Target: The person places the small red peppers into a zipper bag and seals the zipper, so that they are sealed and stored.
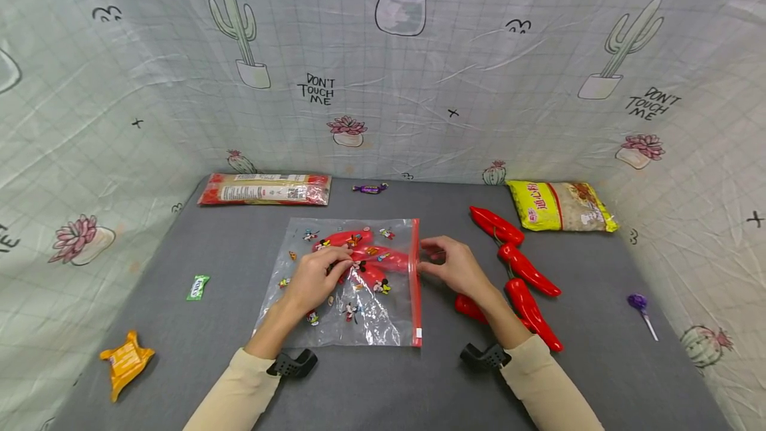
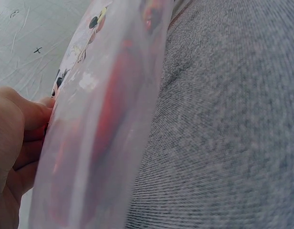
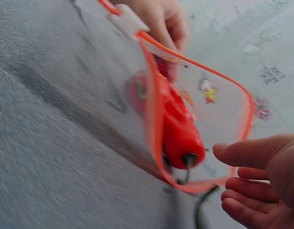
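A clear zip bag (image 1: 383, 328) with cartoon prints and a red zip edge lies on the grey table, several red peppers (image 1: 374, 277) inside it. My left hand (image 1: 312, 278) pinches the bag's upper film between thumb and fingers. In the right wrist view the bag's mouth gapes, and a pepper (image 3: 183, 138) lies just inside, green stem outward. Beside that mouth is my right hand (image 1: 457, 268), fingers loosely spread and holding nothing. More red peppers (image 1: 529, 270) lie loose to the right, one partly hidden by my right forearm.
Along the back lie a noodle pack (image 1: 263, 189), a purple-wrapped candy (image 1: 370, 188) and a yellow pasta bag (image 1: 562, 206). A green candy (image 1: 197, 287) and an orange packet (image 1: 127, 363) are at left. Far right lies a purple lollipop (image 1: 639, 302). Patterned cloth walls surround the table.
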Tool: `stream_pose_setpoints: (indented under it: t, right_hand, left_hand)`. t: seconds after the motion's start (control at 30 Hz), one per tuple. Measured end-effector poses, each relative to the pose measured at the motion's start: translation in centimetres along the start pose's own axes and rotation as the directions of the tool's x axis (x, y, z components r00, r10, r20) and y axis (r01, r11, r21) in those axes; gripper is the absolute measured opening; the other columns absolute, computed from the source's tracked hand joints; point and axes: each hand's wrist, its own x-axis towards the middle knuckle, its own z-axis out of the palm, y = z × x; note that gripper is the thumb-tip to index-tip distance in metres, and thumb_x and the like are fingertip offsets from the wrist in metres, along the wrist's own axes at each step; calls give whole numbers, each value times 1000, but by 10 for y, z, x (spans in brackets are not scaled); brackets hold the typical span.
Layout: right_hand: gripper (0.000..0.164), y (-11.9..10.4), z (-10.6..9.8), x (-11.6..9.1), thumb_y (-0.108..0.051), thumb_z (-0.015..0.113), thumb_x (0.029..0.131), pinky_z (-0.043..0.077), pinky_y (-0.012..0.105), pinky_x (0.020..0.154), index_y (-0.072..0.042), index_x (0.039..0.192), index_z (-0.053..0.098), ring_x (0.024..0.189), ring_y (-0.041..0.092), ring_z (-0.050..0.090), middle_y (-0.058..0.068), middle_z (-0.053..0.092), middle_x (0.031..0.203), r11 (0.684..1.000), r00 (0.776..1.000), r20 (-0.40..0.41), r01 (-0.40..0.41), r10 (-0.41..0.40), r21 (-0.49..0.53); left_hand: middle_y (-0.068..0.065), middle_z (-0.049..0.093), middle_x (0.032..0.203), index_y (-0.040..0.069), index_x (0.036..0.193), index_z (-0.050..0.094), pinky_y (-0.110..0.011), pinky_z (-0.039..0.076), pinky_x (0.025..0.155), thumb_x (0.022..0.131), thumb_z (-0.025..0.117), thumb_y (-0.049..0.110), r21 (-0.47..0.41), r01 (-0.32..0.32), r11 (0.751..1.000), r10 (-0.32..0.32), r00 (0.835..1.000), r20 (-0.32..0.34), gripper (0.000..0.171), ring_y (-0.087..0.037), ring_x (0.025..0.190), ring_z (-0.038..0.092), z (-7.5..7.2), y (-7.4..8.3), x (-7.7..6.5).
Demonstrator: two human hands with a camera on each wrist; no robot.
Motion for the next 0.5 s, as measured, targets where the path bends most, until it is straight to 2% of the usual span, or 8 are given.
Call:
stream_pose_setpoints:
  t: [0.2,0.5]
  right_hand:
    - [50,9,-23,-2,-31,76,79,55,41,90,-11,121,59,104,25,64,7,64,119,1000,999,-37,-25,24,-17]
    - [54,25,-67,-5,-33,75,79,52,47,93,-10,124,56,110,33,60,11,61,124,997,993,-101,-70,66,-42]
  left_hand:
    - [-3,71,105,14,91,71,-34,54,92,88,66,20,-6,-9,1000,9,1000,-6,8,-17,103,66,1,-2,0]
    - [-1,71,104,13,90,72,-33,54,92,88,67,18,3,-19,1000,19,1000,-12,8,-16,103,67,1,-3,-1]
